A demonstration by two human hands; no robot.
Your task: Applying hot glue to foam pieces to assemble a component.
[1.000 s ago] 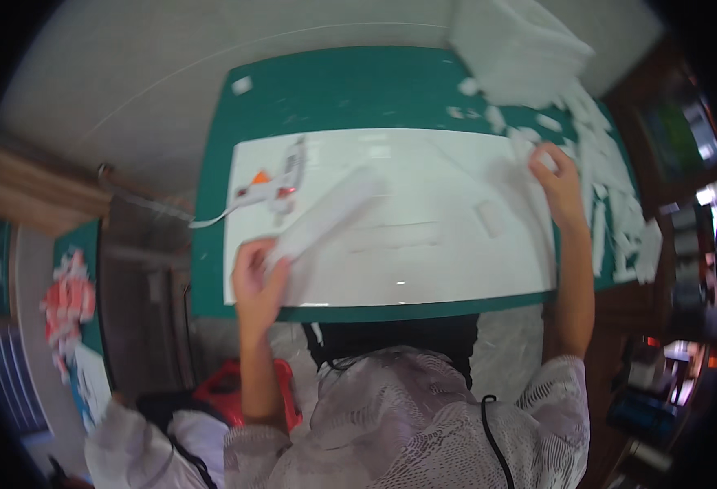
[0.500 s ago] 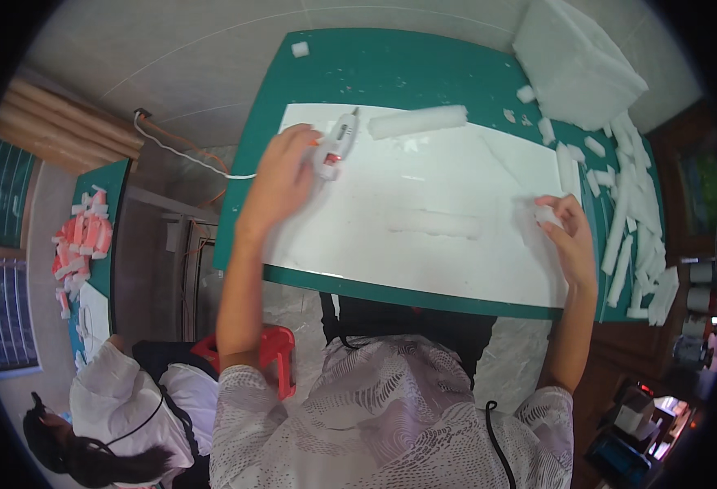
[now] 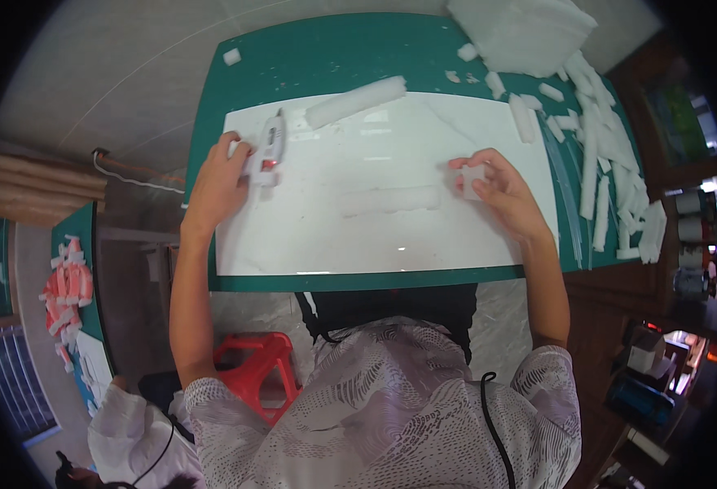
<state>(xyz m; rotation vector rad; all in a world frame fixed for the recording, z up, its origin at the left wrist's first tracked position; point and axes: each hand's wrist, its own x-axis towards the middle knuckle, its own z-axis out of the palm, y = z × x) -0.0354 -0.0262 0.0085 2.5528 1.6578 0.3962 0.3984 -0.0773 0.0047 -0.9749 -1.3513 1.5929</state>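
Observation:
My left hand (image 3: 222,181) is at the left side of a white board (image 3: 310,244), its fingers curled around the handle side of a white hot glue gun (image 3: 272,143). The gun's nozzle points away from me; the handle is mostly hidden by the hand. Over the right part of the board, my right hand (image 3: 505,191) pinches a small white foam block (image 3: 473,181) between thumb and fingers. A white foam strip (image 3: 393,201) lies across the board between my hands. Farther back, a thicker foam piece (image 3: 356,102) rests at a slant.
Beneath the board is a green table (image 3: 326,57). Along its right side lie many loose foam strips (image 3: 591,163), with a large white foam block (image 3: 521,37) behind. A red stool (image 3: 252,367) stands below left. Another person (image 3: 134,432) sits at lower left near pink-and-white pieces (image 3: 69,281).
My right hand has moved left from the board's right edge, bringing the small foam block inward. The glue gun has turned slightly more upright in view. The whole view has shifted.

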